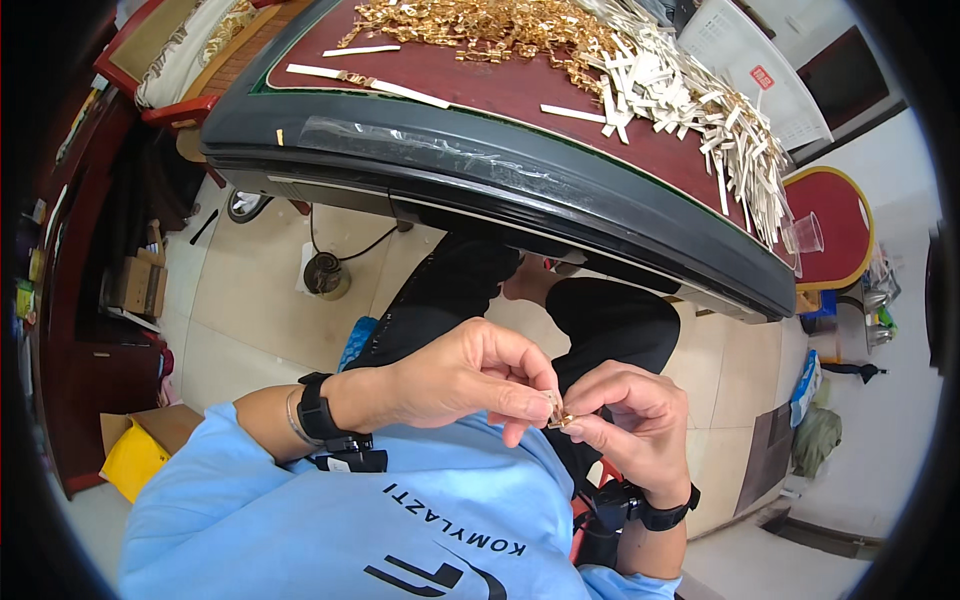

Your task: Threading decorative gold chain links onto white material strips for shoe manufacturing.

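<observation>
At the far left a cardboard box with a yellow bag sits on the tiled floor, and a small round dark thing on a cord stands on the tiles under the table's near rim. The left hand, a black wristband behind it, pinches a small gold metal piece between thumb and fingertips, low over the lap and well short of the table, and the right hand grips the same piece from the other side. Above them the dark-rimmed table with a red top carries a heap of gold pieces and, further right, a spread of pale strips, with a clear plastic cup past its right end.
</observation>
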`<state>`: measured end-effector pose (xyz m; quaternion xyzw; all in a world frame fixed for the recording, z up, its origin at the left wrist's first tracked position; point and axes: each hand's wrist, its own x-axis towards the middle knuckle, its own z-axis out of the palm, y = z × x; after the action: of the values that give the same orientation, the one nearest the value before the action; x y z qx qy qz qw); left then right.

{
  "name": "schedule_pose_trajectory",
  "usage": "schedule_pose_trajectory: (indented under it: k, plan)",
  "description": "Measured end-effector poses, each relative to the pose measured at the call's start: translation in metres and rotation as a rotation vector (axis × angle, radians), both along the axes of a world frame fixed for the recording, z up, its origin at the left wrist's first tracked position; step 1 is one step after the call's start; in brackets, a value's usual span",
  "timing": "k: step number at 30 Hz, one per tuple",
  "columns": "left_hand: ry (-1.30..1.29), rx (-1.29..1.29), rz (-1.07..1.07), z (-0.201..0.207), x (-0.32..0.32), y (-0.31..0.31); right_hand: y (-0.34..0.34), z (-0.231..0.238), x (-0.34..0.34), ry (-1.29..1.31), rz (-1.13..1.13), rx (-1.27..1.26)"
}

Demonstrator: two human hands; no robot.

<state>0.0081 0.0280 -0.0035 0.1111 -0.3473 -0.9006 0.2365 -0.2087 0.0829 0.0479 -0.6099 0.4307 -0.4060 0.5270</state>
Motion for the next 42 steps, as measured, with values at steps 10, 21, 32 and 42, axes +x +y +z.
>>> schedule_pose_trajectory:
  k: [10, 21, 32, 42]
  plan:
    - [-0.101, -0.127, 0.023, 0.007, -0.007, 0.001, 0.006, -0.002, -0.011, 0.045, -0.021, -0.045]
    - [-0.437, -0.454, 0.495, 0.002, 0.024, -0.018, 0.024, 0.012, -0.034, 0.018, -0.160, 0.030]
    - [-0.573, -0.533, 0.890, -0.009, 0.072, -0.068, 0.037, 0.015, -0.044, 0.038, -0.234, -0.029]
    - [-0.622, -0.575, 0.822, -0.033, 0.078, -0.054, 0.050, 0.011, -0.045, 0.044, -0.228, -0.081]
